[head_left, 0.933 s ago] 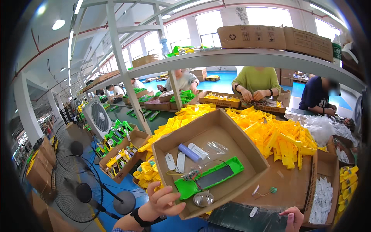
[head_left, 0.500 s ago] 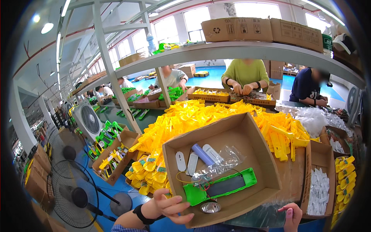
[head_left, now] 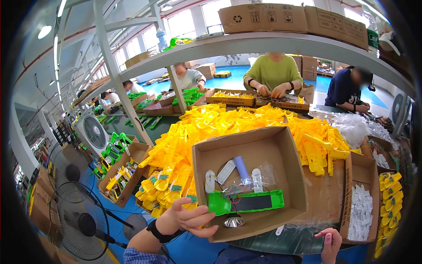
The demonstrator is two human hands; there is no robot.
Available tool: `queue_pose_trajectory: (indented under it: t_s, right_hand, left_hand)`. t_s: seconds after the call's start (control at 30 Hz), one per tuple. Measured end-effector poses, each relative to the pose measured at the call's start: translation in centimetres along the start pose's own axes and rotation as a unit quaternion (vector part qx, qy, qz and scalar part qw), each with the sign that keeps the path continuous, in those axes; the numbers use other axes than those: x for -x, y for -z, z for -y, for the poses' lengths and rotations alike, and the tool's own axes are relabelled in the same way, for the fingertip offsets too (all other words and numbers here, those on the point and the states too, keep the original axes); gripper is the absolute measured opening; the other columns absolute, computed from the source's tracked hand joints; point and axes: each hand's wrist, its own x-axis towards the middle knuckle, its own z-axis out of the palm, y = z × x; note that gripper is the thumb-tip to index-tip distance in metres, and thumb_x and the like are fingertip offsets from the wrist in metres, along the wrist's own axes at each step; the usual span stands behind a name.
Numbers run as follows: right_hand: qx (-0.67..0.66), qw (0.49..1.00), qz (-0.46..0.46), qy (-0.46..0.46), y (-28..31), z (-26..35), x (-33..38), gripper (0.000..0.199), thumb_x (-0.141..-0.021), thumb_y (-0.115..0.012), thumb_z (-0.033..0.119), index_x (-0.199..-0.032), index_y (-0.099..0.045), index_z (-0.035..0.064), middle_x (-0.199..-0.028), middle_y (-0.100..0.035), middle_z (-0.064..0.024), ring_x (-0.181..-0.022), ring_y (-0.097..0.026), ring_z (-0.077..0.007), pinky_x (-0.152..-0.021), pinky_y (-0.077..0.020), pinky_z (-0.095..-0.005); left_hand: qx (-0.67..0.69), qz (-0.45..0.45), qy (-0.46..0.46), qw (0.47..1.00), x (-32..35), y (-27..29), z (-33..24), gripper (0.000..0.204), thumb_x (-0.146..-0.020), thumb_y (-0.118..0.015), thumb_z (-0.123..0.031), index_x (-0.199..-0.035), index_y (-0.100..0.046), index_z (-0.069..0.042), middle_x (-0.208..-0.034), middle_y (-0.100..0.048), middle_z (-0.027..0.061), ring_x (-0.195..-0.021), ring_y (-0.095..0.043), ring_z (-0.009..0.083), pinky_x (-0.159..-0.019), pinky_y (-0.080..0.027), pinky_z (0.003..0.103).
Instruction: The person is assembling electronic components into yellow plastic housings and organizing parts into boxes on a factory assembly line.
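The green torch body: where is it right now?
In the head view the green torch body lies flat inside the cardboard box, near its front wall, just right of the left hand, with a silver reflector in front of it.

brown cartons (head_left: pixel 290 18) — top shelf (head_left: pixel 263 44), white labels
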Motion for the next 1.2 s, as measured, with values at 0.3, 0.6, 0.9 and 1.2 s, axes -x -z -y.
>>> queue_pose_trajectory:
  t_s: [0.3,0.6,0.9,1.2]
  right_hand:
    - [-0.005,1.0,0.004,-0.003,0.0,-0.3,-0.3,0.025,-0.091,-0.045,0.021,-0.085,-0.057,-0.0007,-0.08,-0.06,-0.0054,-0.072,-0.052,-0.0127,-0.067,-0.0408,-0.0244]
    - [-0.014,1.0,0.017,0.002,-0.3,-1.1,-0.8,0.024,-0.091,-0.044,0.019,-0.085,-0.057,-0.0008,-0.079,-0.059,-0.0043,-0.072,-0.051,-0.0116,-0.066,-0.0399,-0.0234]
    - [-0.174,0.984,0.024,0.01,-1.7,-2.7,-2.1,0.066,-0.083,-0.046,0.054,-0.121,-0.038,0.001,-0.113,-0.052,-0.0141,-0.1,-0.053,-0.0249,-0.086,-0.0395,-0.0398]
    - [-0.437,0.879,0.143,-0.128,-2.8,-3.2,-4.7,0.06,-0.086,-0.047,0.046,-0.128,-0.035,0.0057,-0.126,-0.044,-0.0136,-0.113,-0.047,-0.0266,-0.092,-0.042,-0.0436]
  left_hand:
    - [0.042,0.028,0.028,0.998,0.1,-1.4,-0.3,0.016,-0.085,-0.042,-0.024,-0.099,-0.044,-0.033,-0.1,-0.053,-0.0061,-0.097,-0.049,0.0144,-0.091,-0.029,0.046]
    - [0.064,0.013,0.067,0.996,-0.5,-1.7,-0.5,0.021,-0.086,-0.042,-0.014,-0.1,-0.043,-0.029,-0.099,-0.055,-0.005,-0.092,-0.053,0.0155,-0.09,-0.03,0.045]
    - [0.112,-0.026,0.098,0.989,-1.9,-3.3,-1.9,0.022,-0.082,-0.051,-0.017,-0.099,-0.047,-0.03,-0.104,-0.057,-0.0058,-0.097,-0.054,0.0109,-0.094,-0.028,0.041]
    - [0.14,0.031,0.049,0.988,-7.4,-2.9,-4.2,0.027,-0.084,-0.048,-0.016,-0.11,-0.043,-0.018,-0.116,-0.049,0.0049,-0.114,-0.046,0.021,-0.094,-0.034,0.042]
